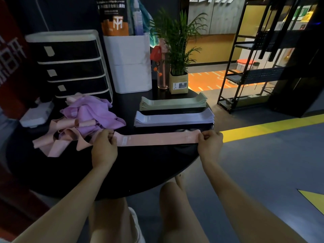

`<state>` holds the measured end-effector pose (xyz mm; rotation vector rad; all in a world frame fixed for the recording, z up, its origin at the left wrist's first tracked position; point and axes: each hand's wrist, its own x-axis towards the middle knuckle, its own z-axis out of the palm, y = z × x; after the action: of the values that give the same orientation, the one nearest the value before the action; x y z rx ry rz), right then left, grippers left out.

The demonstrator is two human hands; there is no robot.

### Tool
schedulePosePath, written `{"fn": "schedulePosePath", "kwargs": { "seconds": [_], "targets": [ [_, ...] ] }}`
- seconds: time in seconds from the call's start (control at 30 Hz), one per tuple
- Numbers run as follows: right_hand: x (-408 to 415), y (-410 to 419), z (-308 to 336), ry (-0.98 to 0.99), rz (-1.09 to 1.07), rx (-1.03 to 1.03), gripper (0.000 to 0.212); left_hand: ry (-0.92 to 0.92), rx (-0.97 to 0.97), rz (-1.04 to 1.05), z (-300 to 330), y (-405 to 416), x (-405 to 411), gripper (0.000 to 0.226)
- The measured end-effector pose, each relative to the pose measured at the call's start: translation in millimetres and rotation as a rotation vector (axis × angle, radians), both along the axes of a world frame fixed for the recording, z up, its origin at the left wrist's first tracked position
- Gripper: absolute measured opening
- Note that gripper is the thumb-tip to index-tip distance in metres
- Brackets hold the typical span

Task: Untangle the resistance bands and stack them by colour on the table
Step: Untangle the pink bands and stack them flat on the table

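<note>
A pink resistance band [157, 139] is stretched flat between my hands just above the round black table [140, 172]. My left hand [104, 148] pinches its left end and my right hand [209, 143] pinches its right end. Left of my left hand lies a tangled heap of purple bands [93, 113] and pink bands [57, 135]. Behind the stretched band sit two neat stacks: lavender bands [173, 118] nearer me, pale green bands [172, 102] further back.
A dark drawer unit [70, 65] and a white bin [131, 62] stand at the table's back. A potted plant [178, 81] and a clear bottle [162, 74] sit behind the green stack. A black metal shelf [254, 67] stands on the floor to the right.
</note>
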<state>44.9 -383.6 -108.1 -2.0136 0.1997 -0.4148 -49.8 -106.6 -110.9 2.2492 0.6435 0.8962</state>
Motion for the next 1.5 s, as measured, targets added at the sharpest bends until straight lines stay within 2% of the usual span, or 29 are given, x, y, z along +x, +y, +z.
{"fn": "schedulePosePath", "kwargs": {
  "seconds": [0.37, 0.6, 0.7, 0.87, 1.13, 1.3, 1.5],
  "targets": [
    [-1, 1, -1, -0.008, 0.055, -0.024, 0.014, 0.033, -0.008, -0.020, 1, 0, -1, 0.025],
    [-2, 1, -1, -0.022, 0.138, -0.032, 0.019, 0.075, 0.044, -0.015, 2, 0, -1, 0.015],
    [-4, 2, -3, -0.038, 0.180, -0.082, 0.019, 0.078, 0.061, -0.013, 3, -1, -2, 0.017],
    [-8, -4, -5, -0.024, 0.196, -0.218, 0.032, 0.094, 0.083, -0.026, 6, -4, -3, 0.021],
    [-8, -1, 3, -0.055, 0.186, -0.247, 0.032, 0.118, 0.044, -0.057, 9, -8, -5, 0.025],
    [-4, 23, 22, -0.129, 0.273, -0.252, 0.027, 0.048, -0.010, -0.097, 17, -7, -2, 0.027],
    [-11, 87, 34, -0.113, 0.464, -0.261, 0.030, 0.022, 0.040, -0.102, 36, 6, -9, 0.023]
  ]
}}
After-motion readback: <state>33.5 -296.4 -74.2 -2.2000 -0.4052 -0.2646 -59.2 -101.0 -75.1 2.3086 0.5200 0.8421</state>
